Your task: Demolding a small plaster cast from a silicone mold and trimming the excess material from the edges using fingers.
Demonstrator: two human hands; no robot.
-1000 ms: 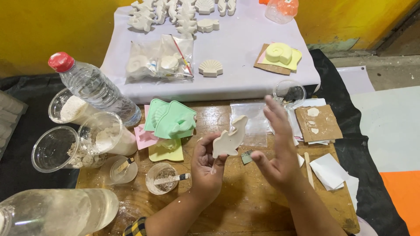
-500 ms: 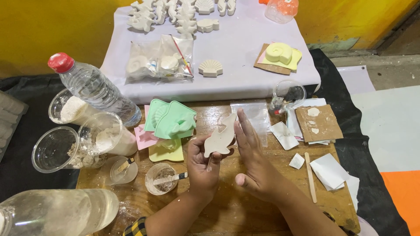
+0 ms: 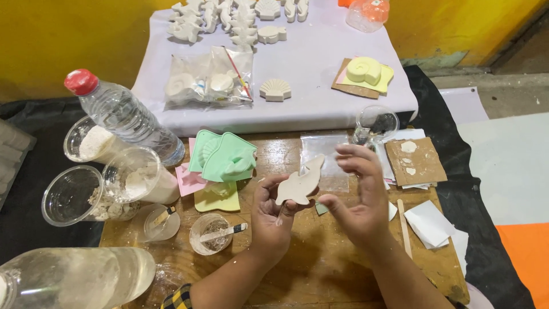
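Head view, recorded left to right. At the lower left edge lies a large clear plastic bottle on its side. Above it stand clear plastic cups of white powder and an upright clear water bottle with a red cap. Two small clear cups, one holding a stirring stick, rest on the brown wooden desk. Mint-green moulds sit stacked on pink and yellow sheets near the desk's rear edge.

Left hand: grip closed on the white flat plaster casting of curved, fish-like shape, held by its lower end above the desk centre, tilted up to the right. Right hand: grip open, fingers curved, thumb and fingertips just beside the casting's right end; contact cannot be confirmed.

Behind the hands lies a clear plastic bag. Further right sit a brown cardboard square with white spots, a thin wooden stick and white paper pieces. Beyond the desk, a white cloth-covered surface carries white shell castings.
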